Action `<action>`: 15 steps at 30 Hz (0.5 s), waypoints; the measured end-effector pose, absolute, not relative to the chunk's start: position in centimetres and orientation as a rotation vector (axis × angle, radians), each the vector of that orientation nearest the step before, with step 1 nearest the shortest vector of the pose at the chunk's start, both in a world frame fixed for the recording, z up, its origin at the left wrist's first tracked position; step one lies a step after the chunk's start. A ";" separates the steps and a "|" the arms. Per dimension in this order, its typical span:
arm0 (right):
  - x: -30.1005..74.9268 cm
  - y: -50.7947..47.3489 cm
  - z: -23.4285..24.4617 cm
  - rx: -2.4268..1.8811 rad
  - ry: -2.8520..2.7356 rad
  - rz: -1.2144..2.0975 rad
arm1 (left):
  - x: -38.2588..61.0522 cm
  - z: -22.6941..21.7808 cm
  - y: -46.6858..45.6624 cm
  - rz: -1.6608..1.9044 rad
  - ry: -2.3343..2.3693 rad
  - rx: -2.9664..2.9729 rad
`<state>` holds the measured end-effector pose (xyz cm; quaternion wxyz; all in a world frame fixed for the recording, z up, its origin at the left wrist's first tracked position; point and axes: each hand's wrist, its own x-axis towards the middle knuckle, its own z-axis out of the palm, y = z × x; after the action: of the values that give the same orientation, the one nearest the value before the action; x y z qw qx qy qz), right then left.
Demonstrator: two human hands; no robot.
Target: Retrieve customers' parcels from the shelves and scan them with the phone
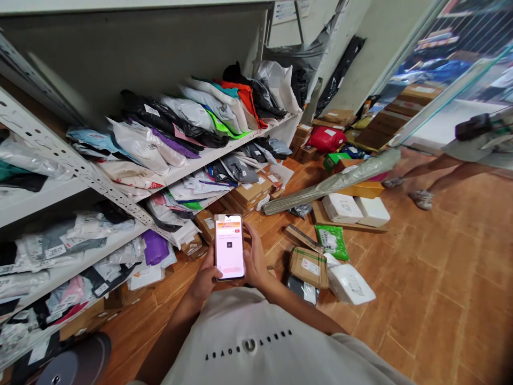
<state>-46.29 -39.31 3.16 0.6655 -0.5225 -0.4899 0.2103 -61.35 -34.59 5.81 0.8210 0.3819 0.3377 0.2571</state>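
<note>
A smartphone (230, 258) with a lit screen is held upright in front of my chest. Its display shows an orange banner, a small red button and a dark square in the middle. My left hand (205, 275) grips the phone's left edge, thumb at the lower corner. Around the right edge, my right hand (255, 259) is closed, its thumb beside the screen and fingers behind. The phone's back and some fingertips are hidden. Beyond it stand metal shelves (188, 170) filled with labelled parcel bags (192, 115).
Parcels lie on the wooden floor to my right: a brown box (308, 266), a white package (350, 283) and a green bag (332, 241). A long wrapped roll (332, 181) slants across others. Near a glass door, a person (444, 160) stands. A round dark object (72, 361) sits lower left.
</note>
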 end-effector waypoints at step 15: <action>-46.1 -40.2 3.7 -1.176 -1.383 0.315 | -61.4 6.3 -34.0 0.607 0.685 0.853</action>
<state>-46.10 -40.16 3.70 0.6047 -0.5085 -0.5978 0.1360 -61.40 -33.96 6.32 0.8106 0.3994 0.3206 0.2840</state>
